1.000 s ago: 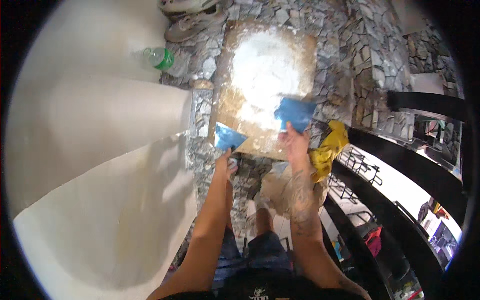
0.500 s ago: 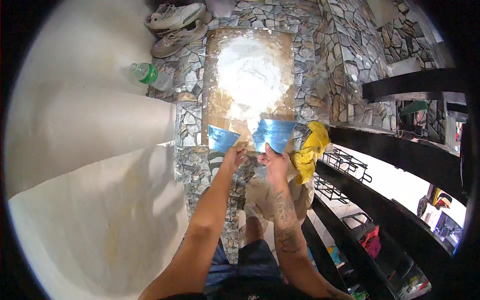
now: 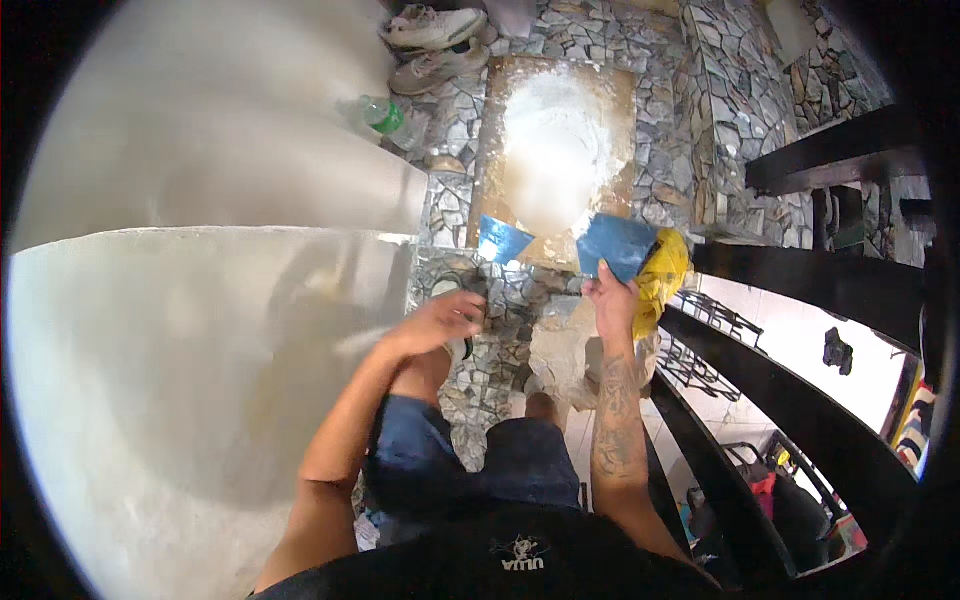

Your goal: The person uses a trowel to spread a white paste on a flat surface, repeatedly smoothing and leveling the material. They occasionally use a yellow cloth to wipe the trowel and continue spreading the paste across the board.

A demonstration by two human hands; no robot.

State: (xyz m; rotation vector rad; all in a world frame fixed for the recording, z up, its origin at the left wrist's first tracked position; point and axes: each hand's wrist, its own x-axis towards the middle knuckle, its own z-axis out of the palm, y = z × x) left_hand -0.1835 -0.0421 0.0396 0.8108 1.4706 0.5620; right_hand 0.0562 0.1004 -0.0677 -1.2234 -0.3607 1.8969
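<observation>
My left hand hangs near my left knee, fingers loosely bent and apart, with nothing in it. A smaller blue putty blade rests on the near left corner of the wooden board, away from that hand. My right hand grips a wider blue putty knife by its near edge, thumb on top. This blade spreads over the board's near right corner. White powder or paste is heaped and smeared across the board.
A yellow bag or cloth lies beside my right hand, above a crumpled brown paper sack. Black railings run along the right. Shoes and a plastic bottle stand far left, by a pale wall.
My left hand has let go of the smaller blade, leaving it on the board, and drawn back toward my knee. My right hand keeps its wider putty knife. The view has shifted.
</observation>
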